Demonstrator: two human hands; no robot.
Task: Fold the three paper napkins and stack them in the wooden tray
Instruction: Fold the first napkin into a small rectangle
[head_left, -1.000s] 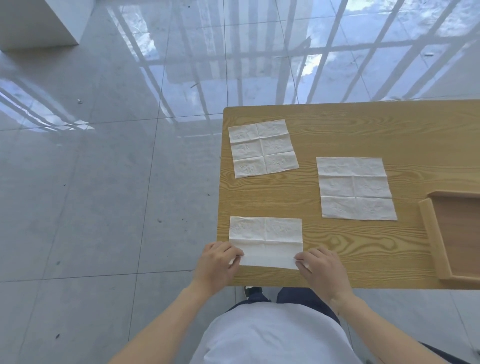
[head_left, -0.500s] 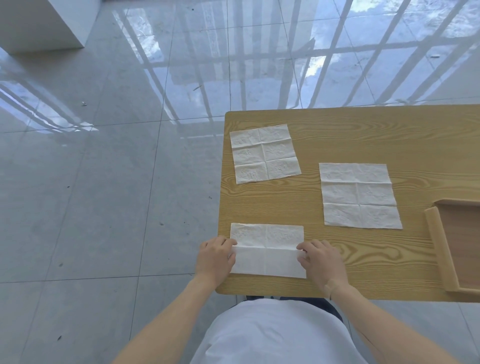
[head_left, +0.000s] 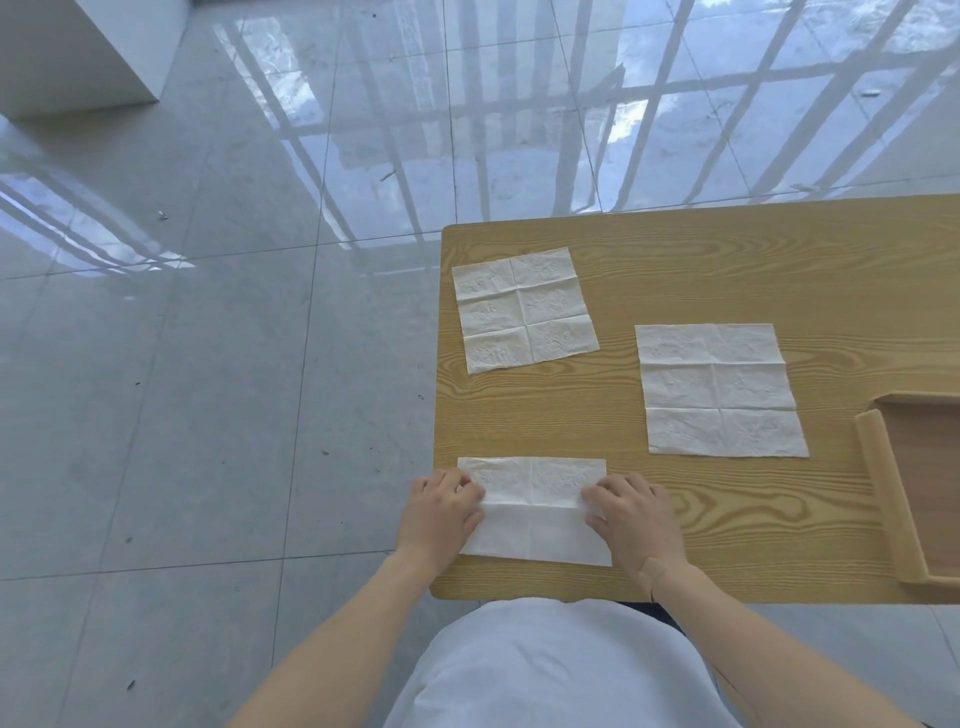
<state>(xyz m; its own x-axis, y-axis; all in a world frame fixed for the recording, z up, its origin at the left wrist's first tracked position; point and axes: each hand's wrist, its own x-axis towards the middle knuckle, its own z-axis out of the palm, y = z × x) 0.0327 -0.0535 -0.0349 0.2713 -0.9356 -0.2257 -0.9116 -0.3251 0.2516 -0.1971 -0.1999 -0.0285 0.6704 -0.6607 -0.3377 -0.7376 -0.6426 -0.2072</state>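
Three white paper napkins lie on the wooden table (head_left: 727, 260). The near napkin (head_left: 535, 514) sits at the front left edge, its near flap folded over toward the far side. My left hand (head_left: 441, 512) pinches the flap's left corner and my right hand (head_left: 631, 514) pinches its right corner. A second napkin (head_left: 524, 309) lies flat and unfolded at the far left. A third napkin (head_left: 719, 389) lies flat in the middle. The wooden tray (head_left: 883, 493) stands at the right, cut off by the frame edge.
The table's left edge and front edge are close to my hands, with glossy grey floor tiles (head_left: 208, 364) beyond. A white block (head_left: 67, 52) stands at the far left corner of the floor.
Both hands have carried the near napkin's front flap further away from me, so less of the textured far half shows. The view has shifted slightly.
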